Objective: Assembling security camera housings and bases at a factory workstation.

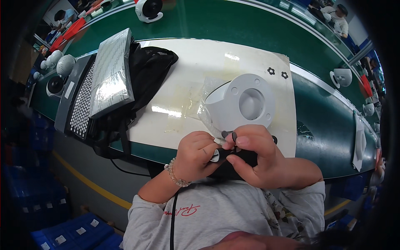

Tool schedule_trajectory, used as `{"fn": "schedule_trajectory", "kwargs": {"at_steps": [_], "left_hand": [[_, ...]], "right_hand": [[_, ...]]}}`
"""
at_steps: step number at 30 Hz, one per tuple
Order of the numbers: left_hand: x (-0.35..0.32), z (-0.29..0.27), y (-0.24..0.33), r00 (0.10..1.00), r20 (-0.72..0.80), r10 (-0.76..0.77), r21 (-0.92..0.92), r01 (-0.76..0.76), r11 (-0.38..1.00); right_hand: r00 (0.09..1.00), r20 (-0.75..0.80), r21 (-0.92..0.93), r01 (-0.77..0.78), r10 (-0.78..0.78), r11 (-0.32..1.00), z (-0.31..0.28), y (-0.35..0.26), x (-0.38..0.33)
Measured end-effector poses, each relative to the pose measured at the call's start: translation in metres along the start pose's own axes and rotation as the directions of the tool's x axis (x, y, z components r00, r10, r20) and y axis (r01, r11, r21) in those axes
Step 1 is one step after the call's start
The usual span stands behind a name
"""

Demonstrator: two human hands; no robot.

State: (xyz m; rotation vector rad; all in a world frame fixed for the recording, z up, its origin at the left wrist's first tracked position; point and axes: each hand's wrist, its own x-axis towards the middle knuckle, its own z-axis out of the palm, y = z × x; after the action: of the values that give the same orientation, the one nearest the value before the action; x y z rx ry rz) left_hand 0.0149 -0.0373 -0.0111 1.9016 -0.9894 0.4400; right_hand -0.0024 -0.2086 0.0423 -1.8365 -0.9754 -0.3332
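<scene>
My left hand [196, 155], with a beaded bracelet at the wrist, is closed around a small black part [225, 153] with a pale end showing. My right hand [260, 152] pinches a dark grey end or loop at the same part with thumb and forefinger. Fingers hide most of the piece, so its kind is unclear. Just beyond my hands, a white rounded plastic housing [217, 104] lies tilted with its round, recessed base facing up. Crinkled clear plastic wrap [205, 89] lies beside it.
A white board [160, 131] covers part of the green bench [318, 121]. On the left, a foil-wrapped flat pack [111, 75] leans on a black bag [152, 62]. Two black flower-shaped pieces [271, 71] lie at right. White-and-black fan-like units [149, 9] stand along the line.
</scene>
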Motion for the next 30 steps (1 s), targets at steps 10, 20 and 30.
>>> {"fn": "schedule_trajectory", "kwargs": {"at_steps": [10,20,30], "left_hand": [[0.001,0.004,0.0,0.999,0.017,0.028,0.005,-0.028,1.0],[-0.001,0.005,-0.002,0.999,0.036,-0.008,-0.029,0.009,1.0],[-0.003,0.006,-0.003,1.0,0.024,0.005,-0.041,-0.004,0.999]], "right_hand": [[0.997,0.077,-0.002,-0.015,0.015,1.0,-0.005,-0.005,0.001],[0.991,-0.07,-0.026,0.111,-0.112,0.994,0.007,0.007,-0.012],[0.988,-0.116,-0.003,0.107,-0.107,0.994,0.006,0.007,-0.007]]}}
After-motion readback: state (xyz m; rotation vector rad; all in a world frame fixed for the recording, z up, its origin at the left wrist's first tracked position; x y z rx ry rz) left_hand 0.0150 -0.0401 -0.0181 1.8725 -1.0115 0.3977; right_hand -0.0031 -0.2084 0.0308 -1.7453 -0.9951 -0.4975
